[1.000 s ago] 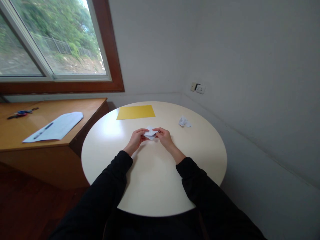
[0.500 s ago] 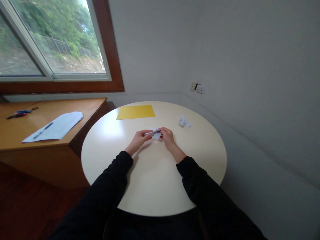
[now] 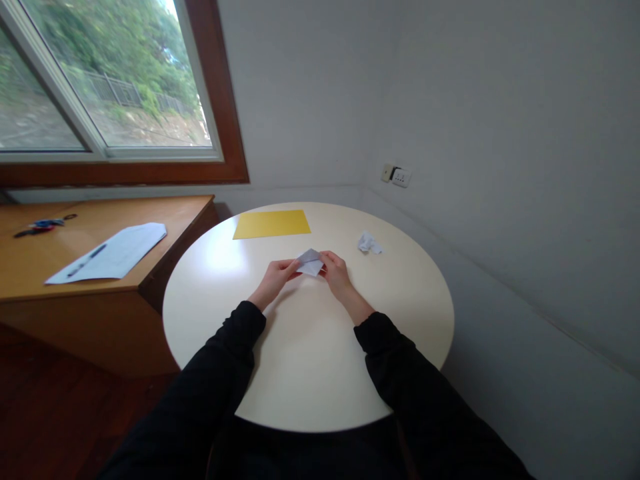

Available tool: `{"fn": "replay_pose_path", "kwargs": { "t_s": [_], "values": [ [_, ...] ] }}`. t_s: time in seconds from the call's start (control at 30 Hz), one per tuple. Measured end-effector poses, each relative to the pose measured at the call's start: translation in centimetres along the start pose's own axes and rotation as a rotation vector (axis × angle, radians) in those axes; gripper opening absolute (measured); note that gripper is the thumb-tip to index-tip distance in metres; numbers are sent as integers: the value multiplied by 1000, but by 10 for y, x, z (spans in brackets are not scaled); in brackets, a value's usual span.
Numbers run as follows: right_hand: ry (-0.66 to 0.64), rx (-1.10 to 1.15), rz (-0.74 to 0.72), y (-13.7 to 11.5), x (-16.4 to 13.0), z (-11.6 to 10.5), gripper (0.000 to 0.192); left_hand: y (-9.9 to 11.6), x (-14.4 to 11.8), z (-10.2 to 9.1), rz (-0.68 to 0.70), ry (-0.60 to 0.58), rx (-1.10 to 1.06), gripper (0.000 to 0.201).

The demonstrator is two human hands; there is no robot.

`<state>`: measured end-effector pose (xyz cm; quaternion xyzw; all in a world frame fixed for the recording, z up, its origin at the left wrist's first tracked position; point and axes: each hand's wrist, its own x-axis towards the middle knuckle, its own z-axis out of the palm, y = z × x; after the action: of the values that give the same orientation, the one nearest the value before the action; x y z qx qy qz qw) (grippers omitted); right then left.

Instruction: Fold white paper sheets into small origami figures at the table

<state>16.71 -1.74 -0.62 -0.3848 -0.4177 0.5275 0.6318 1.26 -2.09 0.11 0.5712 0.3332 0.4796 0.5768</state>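
Observation:
A small folded white paper (image 3: 310, 261) is held just above the middle of the round cream table (image 3: 280, 373). My left hand (image 3: 277, 276) pinches its left corner and my right hand (image 3: 335, 272) pinches its right side. The paper shows a pointed flap turned up toward the far side. Both arms wear black sleeves and reach in from the near edge.
A yellow sheet (image 3: 272, 224) lies flat at the table's far edge. A crumpled white scrap (image 3: 369, 243) sits to the right of my hands. On the wooden desk (image 3: 30, 267) at left lie a white paper with a pen (image 3: 113, 253). The wall is close on the right.
The folded paper has been turned between my fingers, and a pointed flap now stands up. Both hands stayed in about the same place.

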Motion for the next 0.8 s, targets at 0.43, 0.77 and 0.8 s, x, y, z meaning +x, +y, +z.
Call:
{"fn": "replay_pose_path", "kwargs": {
  "t_s": [0.43, 0.77, 0.8],
  "values": [
    [-18, -47, -44, 3, 1, -1, 29, -4, 4, -3, -5, 98, 4, 42],
    [73, -140, -129, 10, 6, -2, 27, 0, 3, 1, -25, 135, -17, 37],
    [77, -136, -127, 10, 6, -2, 27, 0, 3, 1, -27, 142, -18, 36]
  ]
}}
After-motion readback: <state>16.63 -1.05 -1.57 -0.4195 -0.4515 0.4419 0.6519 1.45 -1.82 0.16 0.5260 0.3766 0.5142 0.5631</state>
